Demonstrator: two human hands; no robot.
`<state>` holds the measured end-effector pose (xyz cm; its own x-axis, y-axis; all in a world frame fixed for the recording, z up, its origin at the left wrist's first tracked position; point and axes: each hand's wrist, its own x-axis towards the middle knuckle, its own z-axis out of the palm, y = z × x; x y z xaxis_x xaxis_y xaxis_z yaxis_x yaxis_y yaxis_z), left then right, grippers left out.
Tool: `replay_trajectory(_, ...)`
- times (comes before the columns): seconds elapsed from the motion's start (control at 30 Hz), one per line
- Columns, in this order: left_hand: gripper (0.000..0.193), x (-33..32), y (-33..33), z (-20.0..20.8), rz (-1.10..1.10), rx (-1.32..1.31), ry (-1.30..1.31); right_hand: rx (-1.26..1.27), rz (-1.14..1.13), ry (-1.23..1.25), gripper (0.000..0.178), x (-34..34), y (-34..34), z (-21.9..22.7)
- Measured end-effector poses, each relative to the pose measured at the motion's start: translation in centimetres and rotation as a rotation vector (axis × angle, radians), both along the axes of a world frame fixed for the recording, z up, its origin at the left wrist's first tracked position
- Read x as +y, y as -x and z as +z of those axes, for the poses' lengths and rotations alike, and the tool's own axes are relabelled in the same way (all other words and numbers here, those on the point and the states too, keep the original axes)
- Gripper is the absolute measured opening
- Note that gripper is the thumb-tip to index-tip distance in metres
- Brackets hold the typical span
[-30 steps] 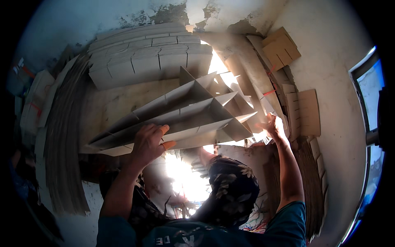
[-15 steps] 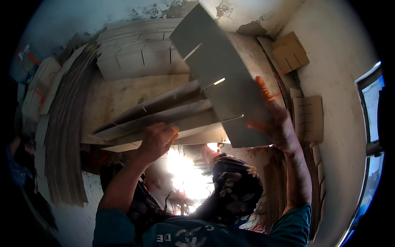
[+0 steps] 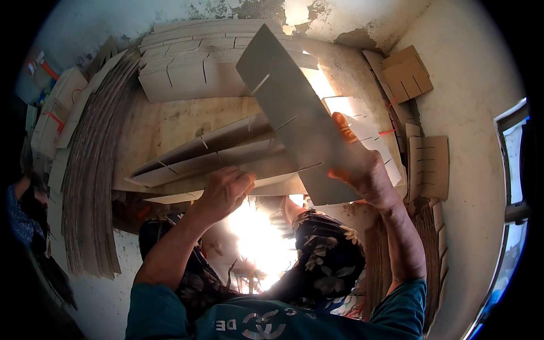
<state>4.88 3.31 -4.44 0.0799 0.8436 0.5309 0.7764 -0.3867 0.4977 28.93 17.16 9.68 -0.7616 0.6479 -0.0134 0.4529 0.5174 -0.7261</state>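
Observation:
In my right hand is a flat grey-brown cardboard divider with slots cut into one long edge. It stands tilted, its upper end leaning left, and the thumb and a finger in orange covers press on its right part. The fingers behind it are hidden. My left hand is closed in a pinch at the near edge of slotted cardboard strips, which lie at a slant and spread apart from each other. The lower part of the held divider crosses the right ends of these strips; whether their slots engage I cannot tell.
A wooden board lies under the work. Stacked slotted cardboard stands at the back, and a tall row of cardboard sheets at the left. More slotted pieces lean by the right wall. Bright light glares below the board.
The divider in my right hand has come lower and its upper end has shifted down. My right fingers have closed in on it. My left hand stays at the strips' near edge.

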Motion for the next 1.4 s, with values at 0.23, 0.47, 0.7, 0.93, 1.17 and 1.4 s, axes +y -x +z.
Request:
replay_trajectory(0.23,0.016,0.0,-0.2,0.1,0.015,-0.009,0.002,-0.085,-0.018,0.027,0.100,0.5,0.1,-2.6)
replay_trajectory(0.47,0.022,0.2,0.3,0.4,0.034,0.000,0.042,-0.082,-0.077,0.238,0.097,1.0,-0.5,-2.7)
replay_trajectory(0.7,0.035,2.9,6.7,1.9,0.466,0.174,-0.083,-0.248,0.045,-0.006,0.089,0.6,0.0,-2.5)
replay_trajectory(0.93,0.010,4.1,8.1,1.1,0.597,0.230,0.346,-0.188,0.253,-0.150,0.096,1.1,1.1,-2.3)
replay_trajectory(1.17,0.012,4.4,8.4,0.6,0.558,0.250,0.279,-0.277,0.333,-0.054,0.100,1.7,1.6,-4.6)
replay_trajectory(1.4,0.013,4.7,7.6,1.2,0.576,0.215,0.242,-0.286,0.357,-0.053,0.102,2.5,1.9,-5.3)
